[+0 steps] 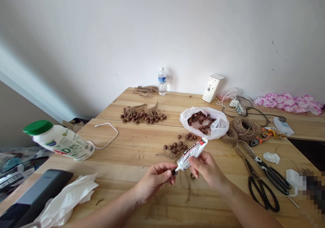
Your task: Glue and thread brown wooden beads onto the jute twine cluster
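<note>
My right hand is closed around a white glue tube with black and red print. The tube is tilted, its narrow nozzle pointing down to the left. Between the thumb and fingers of my left hand is a small dark round piece, with the nozzle at it. Whether it is a bead or a cap is too small to tell. Just beyond my hands lie several brown round beads or nuts with twine among them. A small brown ring-like piece lies beneath my right hand.
Behind are bundles of brown balls on twine and a white plastic bag holding more. Twine coils, pliers and scissors lie right. A green-capped white bottle and crumpled tissue are left; a water bottle stands behind.
</note>
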`<state>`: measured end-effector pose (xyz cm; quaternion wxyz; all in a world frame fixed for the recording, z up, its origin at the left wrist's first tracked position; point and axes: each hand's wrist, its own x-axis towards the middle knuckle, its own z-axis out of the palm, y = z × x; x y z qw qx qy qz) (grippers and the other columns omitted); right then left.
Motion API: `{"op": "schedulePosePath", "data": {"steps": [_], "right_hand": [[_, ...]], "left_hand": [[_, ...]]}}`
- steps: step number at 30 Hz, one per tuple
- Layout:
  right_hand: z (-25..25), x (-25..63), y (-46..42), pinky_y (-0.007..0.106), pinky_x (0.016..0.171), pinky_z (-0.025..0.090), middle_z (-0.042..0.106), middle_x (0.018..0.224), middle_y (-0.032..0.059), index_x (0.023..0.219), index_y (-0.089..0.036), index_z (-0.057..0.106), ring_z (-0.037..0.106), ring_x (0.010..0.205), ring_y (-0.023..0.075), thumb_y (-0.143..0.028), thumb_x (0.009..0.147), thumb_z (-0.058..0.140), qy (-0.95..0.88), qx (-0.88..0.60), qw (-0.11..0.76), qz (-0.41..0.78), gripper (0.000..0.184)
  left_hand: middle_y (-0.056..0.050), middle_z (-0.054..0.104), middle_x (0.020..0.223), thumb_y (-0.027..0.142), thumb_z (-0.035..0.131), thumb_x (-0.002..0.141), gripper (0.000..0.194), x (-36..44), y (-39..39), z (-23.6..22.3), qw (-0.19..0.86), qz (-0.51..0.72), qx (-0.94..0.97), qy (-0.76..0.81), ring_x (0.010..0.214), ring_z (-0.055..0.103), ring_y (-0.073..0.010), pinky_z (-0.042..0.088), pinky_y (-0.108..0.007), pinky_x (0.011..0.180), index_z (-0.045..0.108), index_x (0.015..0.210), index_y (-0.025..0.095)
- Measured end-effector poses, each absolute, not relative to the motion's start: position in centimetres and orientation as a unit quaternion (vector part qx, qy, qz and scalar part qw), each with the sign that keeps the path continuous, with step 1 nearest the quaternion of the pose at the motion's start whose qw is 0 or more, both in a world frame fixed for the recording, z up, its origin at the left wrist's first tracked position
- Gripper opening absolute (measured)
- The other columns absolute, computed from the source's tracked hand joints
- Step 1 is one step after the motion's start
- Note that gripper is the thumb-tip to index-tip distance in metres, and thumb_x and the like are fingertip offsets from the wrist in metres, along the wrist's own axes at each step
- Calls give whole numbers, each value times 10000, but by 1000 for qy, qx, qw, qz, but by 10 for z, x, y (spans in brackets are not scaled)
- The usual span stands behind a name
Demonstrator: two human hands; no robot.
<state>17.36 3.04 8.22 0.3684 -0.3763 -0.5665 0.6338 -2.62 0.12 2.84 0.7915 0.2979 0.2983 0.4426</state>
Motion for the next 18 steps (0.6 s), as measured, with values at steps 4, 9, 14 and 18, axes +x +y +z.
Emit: {"op": "schedulePosePath", "data": {"steps": [4,9,14,18], "right_hand": [[82,173,29,217,425,308,473,477,-57,733,-164,504,385,409,76,-460,829,589,-563,-379,367,636,323],[80,171,28,220,427,299,468,473,-55,724,-162,507,385,408,77,-479,825,583,-572,-385,361,628,341],[78,169,27,222,427,308,464,476,-53,731,-162,508,388,414,79,-487,828,577,-576,-382,370,620,346],[79,169,27,222,428,317,467,480,-50,717,-163,504,396,421,81,-492,826,576,-578,-384,371,617,354]], "left_hand": [[-49,685,651,299,783,659,253,-25,1,28,788,441,309,299,594,592,-142,409,-263,587,725,856,150],[-48,682,654,299,788,651,253,-25,1,29,784,438,315,305,595,585,-141,408,-264,589,721,838,143],[-46,671,637,317,784,654,259,-24,1,31,781,432,326,312,584,569,-131,406,-259,590,722,824,130],[-46,671,631,317,787,650,262,-24,1,31,782,430,326,312,581,570,-129,405,-254,589,723,819,128]]}}
